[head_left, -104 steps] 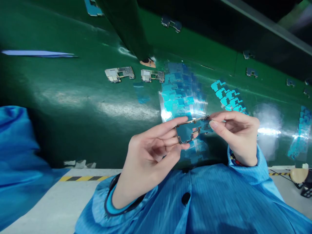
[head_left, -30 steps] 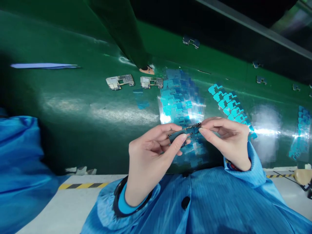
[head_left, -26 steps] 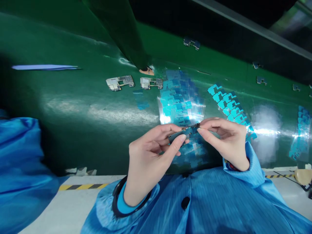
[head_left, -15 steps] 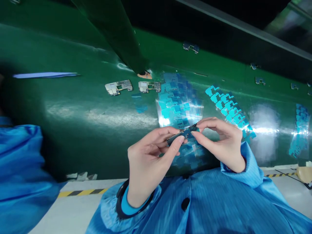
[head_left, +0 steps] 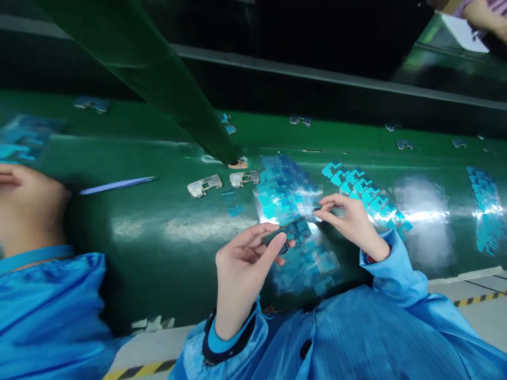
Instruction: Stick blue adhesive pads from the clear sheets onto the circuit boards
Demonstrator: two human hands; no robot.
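Left hand (head_left: 241, 266) clamps thumb & fingers on a circuit board (head_left: 293, 232), held tilted over the green table (head_left: 170, 285) just below ctr frame. Right hand (head_left: 350, 219), right of ctr, has thumb & forefinger tips close together just beside the board's upper right end; can't tell if anything's btwn them. Behind & under the hands, a sheet of blue film pieces (head_left: 277, 192) runs down ctr frame; a brighter strip of cutouts (head_left: 362, 191) lies to its right, w/ another blue sheet (head_left: 485, 211) at far right. Left of ctr sheet, two pale boards (head_left: 205, 186) lie side by side, apart, nr foot of a green post (head_left: 158, 79). Tweezers (head_left: 119, 185) lie farther left. Co-worker's hand (head_left: 34, 211), blurred, is at left edge above a blue sleeve (head_left: 47, 311). Small boards (head_left: 300, 121) dot the upper table, L to R.
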